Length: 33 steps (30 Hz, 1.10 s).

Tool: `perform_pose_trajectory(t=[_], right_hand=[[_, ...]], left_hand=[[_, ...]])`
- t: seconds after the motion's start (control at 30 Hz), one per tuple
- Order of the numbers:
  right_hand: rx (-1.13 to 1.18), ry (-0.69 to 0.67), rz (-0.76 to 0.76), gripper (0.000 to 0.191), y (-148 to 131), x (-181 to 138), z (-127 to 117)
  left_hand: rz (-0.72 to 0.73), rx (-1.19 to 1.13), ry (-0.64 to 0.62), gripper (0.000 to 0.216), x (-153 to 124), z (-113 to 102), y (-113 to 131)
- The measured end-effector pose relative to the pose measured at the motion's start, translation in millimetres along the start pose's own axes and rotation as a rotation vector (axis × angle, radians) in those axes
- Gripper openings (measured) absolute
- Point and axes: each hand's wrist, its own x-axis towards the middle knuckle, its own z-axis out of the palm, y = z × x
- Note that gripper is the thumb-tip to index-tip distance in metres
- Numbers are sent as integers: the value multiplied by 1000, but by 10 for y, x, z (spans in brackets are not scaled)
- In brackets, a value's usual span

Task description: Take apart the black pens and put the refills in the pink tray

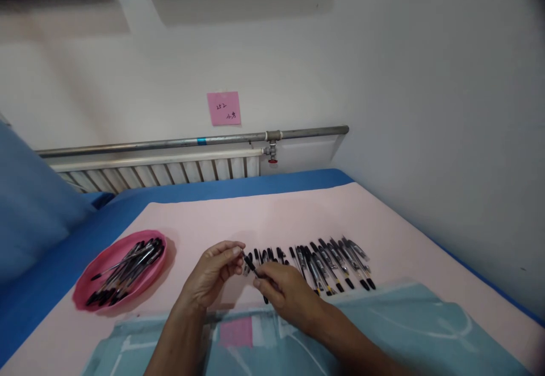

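Note:
A black pen [250, 263] is held between my two hands above the pink tabletop [200, 222]. Its upper end meets the pinched thumb and forefinger of my left hand [210, 271]; the very tip there is too small to make out. My right hand [293, 295] has its fingers closed round the pen's lower part. Behind and to the right of my hands lies a spread row of clear pens with black caps and ends [327, 262]. My right hand hides some of them.
To the left sits a pink oval basin [159, 268] with several black-capped pens [128, 271] in it. Light blue cloth [392, 319] covers the table's near edge. Beyond the table's blue far edge [238, 188] are a radiator [213, 168], a pipe and the wall.

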Motion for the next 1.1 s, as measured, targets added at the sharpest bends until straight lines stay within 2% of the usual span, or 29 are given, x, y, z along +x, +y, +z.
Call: perform_pose_trajectory(t=[0.13,0.27,0.33,0.57,0.7,0.83,0.93,1.1], right_hand=[[4,24,14,16,11,-6,14],[6,50,62,7,17,-10,31],[-10,60,73,10,19,-13,37],[-122,86,24,8,25,-27,46],[-29,83,68,11,-7,-14,41],[231,38,171,13,-51,15,46],[398,-10,230,17,-57,28,65],[232,43,105,13,-28,9,100]], left_hand=[[-28,49,-5,24,-3,8,-5],[-24,46,-2,23,11,35,-18],[-22,48,5,23,21,48,-30],[14,199,56,25,46,56,-93],[-7,137,49,23,43,71,-107],[-5,78,-12,19,32,69,-83],[-4,54,-62,25,27,74,-72],[13,17,13,24,41,101,-117]])
